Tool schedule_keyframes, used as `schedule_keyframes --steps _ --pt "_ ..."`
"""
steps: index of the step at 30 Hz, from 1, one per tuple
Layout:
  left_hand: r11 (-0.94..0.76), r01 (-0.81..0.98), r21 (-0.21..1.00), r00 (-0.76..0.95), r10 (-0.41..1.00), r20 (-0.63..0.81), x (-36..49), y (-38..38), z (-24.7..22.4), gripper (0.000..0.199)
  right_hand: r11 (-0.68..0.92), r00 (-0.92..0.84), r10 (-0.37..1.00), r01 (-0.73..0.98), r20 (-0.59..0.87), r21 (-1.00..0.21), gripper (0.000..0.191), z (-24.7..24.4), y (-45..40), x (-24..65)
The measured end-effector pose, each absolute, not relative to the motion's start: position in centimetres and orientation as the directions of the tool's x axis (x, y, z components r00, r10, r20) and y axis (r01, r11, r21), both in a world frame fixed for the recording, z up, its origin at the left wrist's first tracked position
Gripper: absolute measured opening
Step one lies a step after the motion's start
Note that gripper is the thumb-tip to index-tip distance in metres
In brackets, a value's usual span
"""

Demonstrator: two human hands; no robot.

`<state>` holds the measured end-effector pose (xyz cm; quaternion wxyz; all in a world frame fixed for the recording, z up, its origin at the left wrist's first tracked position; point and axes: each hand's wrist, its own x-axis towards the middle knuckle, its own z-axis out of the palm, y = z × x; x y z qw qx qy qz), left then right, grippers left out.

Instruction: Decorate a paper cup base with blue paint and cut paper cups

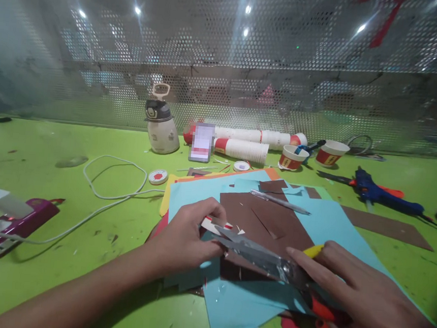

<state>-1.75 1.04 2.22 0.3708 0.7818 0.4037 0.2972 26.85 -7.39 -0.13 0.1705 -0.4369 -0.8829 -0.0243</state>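
Observation:
My left hand (pixel 193 233) pinches a small white paper piece with red marks (pixel 213 225) between thumb and fingers. Scissors (pixel 260 254) with grey blades and red handles point left from my right hand (pixel 364 289), their tips at the paper piece. Something yellow (pixel 313 251) shows by the right fingers. Below both hands lie brown paper (pixel 271 214) and light blue sheets (pixel 339 220), with small white scraps on them. A pen (pixel 280 202) rests across the brown paper. Part of the scissor handles is hidden by my right hand.
Behind the sheets stand a bottle (pixel 162 128), a phone (pixel 201 142), stacked paper cups (pixel 242 150) and two cut cups (pixel 293 158). A blue glue gun (pixel 384 191) and a brown strip (pixel 385 227) lie right. A purple power strip (pixel 9 232) and white cable (pixel 71 222) lie left.

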Motion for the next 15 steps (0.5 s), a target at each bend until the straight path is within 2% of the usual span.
schedule_keyframes --steps 5,10,15 --pt "-0.421 0.492 0.762 0.511 0.848 0.138 -1.95 1.03 2.14 0.016 0.611 -0.572 0.773 0.788 0.274 -0.080 0.059 -0.26 -7.47 26.75" --pt "-0.416 0.551 0.723 0.514 0.852 0.099 -2.04 1.02 2.51 0.016 0.625 -0.598 0.758 0.780 0.258 -0.030 0.064 -0.17 -7.27 26.63" --pt "-0.447 0.566 0.693 0.552 0.829 0.084 -2.03 1.06 2.82 0.015 0.619 -0.601 0.751 0.785 0.272 0.023 0.058 -0.17 -7.24 26.73"
